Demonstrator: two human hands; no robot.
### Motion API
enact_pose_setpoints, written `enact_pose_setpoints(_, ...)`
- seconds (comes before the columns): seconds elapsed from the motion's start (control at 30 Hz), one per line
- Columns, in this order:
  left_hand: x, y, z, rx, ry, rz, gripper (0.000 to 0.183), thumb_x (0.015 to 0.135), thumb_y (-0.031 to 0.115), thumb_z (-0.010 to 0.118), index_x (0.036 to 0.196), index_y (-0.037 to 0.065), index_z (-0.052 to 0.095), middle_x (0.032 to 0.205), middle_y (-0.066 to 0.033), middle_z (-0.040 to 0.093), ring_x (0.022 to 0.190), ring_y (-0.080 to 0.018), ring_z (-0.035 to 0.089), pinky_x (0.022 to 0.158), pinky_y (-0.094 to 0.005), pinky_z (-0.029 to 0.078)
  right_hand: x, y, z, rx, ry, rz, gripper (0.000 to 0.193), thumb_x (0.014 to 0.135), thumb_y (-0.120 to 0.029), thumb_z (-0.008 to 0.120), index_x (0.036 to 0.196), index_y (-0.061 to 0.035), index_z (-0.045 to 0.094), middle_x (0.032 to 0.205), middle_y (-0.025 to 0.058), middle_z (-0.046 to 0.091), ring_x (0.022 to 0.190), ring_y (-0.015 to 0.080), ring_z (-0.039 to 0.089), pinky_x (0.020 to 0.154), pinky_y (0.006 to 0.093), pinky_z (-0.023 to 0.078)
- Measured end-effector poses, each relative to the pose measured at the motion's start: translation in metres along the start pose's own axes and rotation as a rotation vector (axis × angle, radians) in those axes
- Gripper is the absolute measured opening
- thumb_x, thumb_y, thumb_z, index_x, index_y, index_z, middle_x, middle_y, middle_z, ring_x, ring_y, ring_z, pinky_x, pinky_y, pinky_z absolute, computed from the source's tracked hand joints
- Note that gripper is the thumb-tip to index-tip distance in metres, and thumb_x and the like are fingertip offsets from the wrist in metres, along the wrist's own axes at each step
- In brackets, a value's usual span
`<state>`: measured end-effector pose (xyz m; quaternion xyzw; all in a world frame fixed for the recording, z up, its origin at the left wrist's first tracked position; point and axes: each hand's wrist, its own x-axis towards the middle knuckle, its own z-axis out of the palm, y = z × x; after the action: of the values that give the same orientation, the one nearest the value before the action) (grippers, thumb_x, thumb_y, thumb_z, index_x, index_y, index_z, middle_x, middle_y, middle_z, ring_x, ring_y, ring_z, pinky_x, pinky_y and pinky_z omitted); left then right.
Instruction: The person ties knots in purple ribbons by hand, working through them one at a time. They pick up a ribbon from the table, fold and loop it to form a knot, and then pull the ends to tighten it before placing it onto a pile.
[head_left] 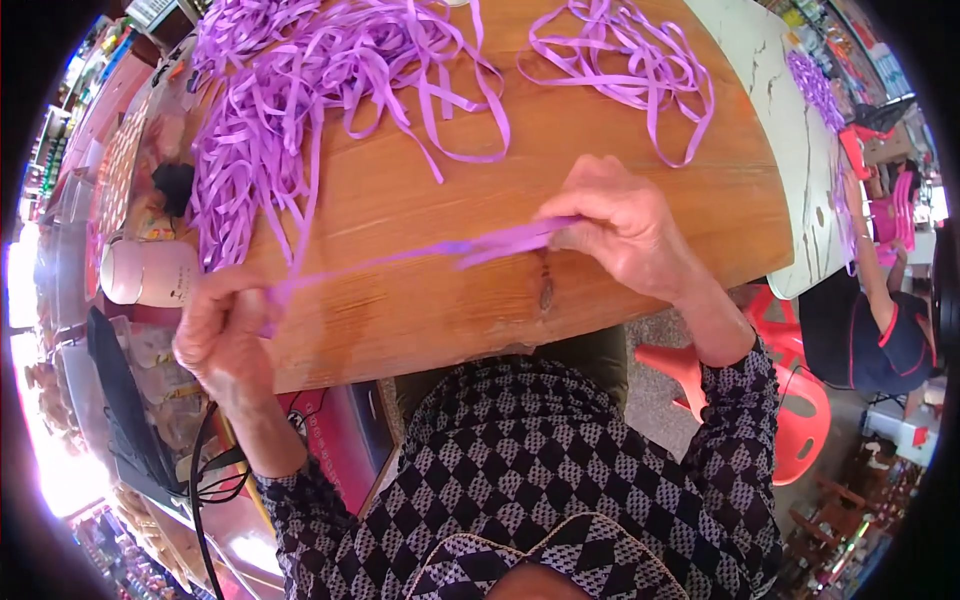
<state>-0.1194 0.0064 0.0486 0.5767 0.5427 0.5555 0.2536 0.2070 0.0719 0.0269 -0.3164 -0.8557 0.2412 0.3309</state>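
A length of purple ribbon [375, 264] stretches between my two hands above the wooden table [420, 340]. My left hand [228, 325] pinches one end near the table's left edge, with a strand running up from it toward the heap. My right hand [625, 225] is closed on the other end, between thumb and curled fingers; a doubled, blurred part of the ribbon shows beside it. At the far left lies a big tangled heap of purple ribbon [290, 90]. A smaller loose pile of ribbon [650, 70] rests at the far right.
Past the wood, a white marbled surface [765, 110] carries more purple ribbon [815, 90]. A pinkish-white jar [150, 272] stands left of my left hand. Red plastic stools [800, 420] are at the right, near another person in dark clothing [865, 330].
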Motion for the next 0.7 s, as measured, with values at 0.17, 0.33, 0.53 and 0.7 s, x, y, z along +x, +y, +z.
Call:
enact_pose_setpoints(0.17, 0.022, -0.041, -0.034, 0.155, 0.172, 0.004, 0.014, 0.078, 0.0, 0.06, 0.092, -0.002, 0.061, 0.071, -0.005, 0.059, 0.065, -0.012, 0.055, 0.057, -0.0231, 0.041, -0.03, -0.014, -0.021, 0.454, 0.102, 0.511, 0.012, 0.071, -0.002, 0.068, 0.082, -0.0014, 0.064, 0.064, 0.0017, 0.058, 0.066, 0.016, 0.051, 0.064, 0.0296, 0.039)
enact_pose_setpoints(0.33, 0.015, 0.009, 0.056, 0.846, -0.063, 0.597, 0.048, 0.072, 0.01, 0.067, 0.117, 0.001, 0.053, 0.118, -0.0165, 0.053, 0.11, -0.034, 0.049, 0.088, -0.0423, 0.041, -0.038, -0.019, 0.007, 0.093, -0.007, 0.262, 0.01, 0.071, -0.005, 0.068, 0.078, -0.0025, 0.062, 0.066, 0.0044, 0.057, 0.063, 0.0191, 0.051, 0.062, 0.0313, 0.037)
enact_pose_setpoints(0.53, -0.029, 0.034, 0.119, -0.59, -0.729, -0.547, 0.038, 0.077, 0.017, 0.069, 0.108, -0.002, 0.058, 0.097, -0.0108, 0.064, 0.086, -0.0161, 0.06, 0.075, -0.027, 0.047, -0.03, -0.047, 0.014, 0.016, 0.018, 0.064, 0.007, 0.075, -0.008, 0.065, 0.08, -0.0042, 0.061, 0.064, 0.0048, 0.055, 0.06, 0.0215, 0.048, 0.061, 0.0321, 0.035)
enact_pose_setpoints(0.7, -0.021, 0.025, 0.112, -0.433, -0.897, -0.598, 0.014, 0.083, 0.011, 0.064, 0.081, -0.003, 0.064, 0.069, -0.0022, 0.061, 0.057, -0.0043, 0.052, 0.048, -0.0187, 0.037, -0.056, -0.045, 0.003, 0.24, 0.071, 0.342, 0.009, 0.084, -0.008, 0.058, 0.08, -0.0006, 0.061, 0.063, 0.0026, 0.056, 0.061, 0.0146, 0.05, 0.059, 0.0264, 0.037)
